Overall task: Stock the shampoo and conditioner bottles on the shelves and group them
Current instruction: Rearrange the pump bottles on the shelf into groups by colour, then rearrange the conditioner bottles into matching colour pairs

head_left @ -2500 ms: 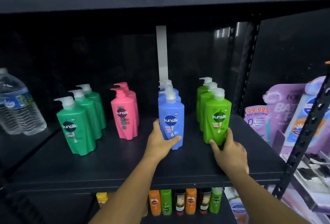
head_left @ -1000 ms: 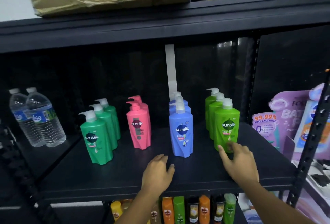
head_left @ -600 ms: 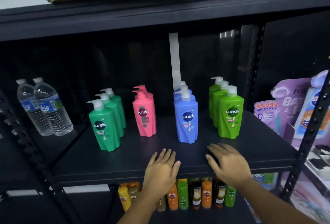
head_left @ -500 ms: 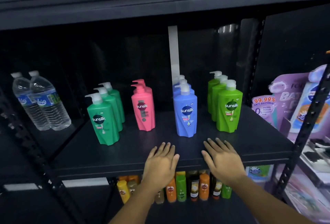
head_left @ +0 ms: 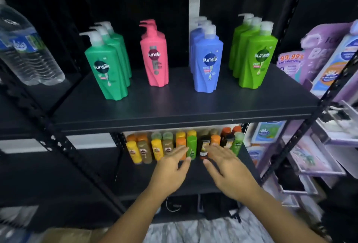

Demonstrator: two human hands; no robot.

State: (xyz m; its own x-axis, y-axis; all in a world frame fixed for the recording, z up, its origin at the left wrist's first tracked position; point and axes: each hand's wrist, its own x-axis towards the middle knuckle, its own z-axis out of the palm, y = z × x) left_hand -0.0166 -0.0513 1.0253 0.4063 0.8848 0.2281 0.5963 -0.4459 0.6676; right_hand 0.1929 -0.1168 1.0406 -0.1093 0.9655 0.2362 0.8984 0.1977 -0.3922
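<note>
Head view: your left hand (head_left: 169,175) and right hand (head_left: 231,175) are both empty, fingers spread and straight, palms down, side by side with a gap between them. They sit over the lower shelf (head_left: 133,177), just in front of the small bottles (head_left: 160,148): yellow, orange, olive, green and dark ones packed upright in rows. Left fingertips are right by a small green bottle (head_left: 191,146), right fingertips by a dark bottle (head_left: 204,146). Motion blur, so you can't tell if they touch.

On the upper shelf (head_left: 174,113) the pump bottles stand upright in four front-to-back files, well apart: teal bottles (head_left: 106,72) leftmost, then pink bottles (head_left: 157,59), blue bottles (head_left: 208,62), lime bottles (head_left: 257,60) rightmost. Labels face you.

Water bottles (head_left: 27,49) stand on the next bay left; purple refill pouches (head_left: 290,66) on the bay right.
</note>
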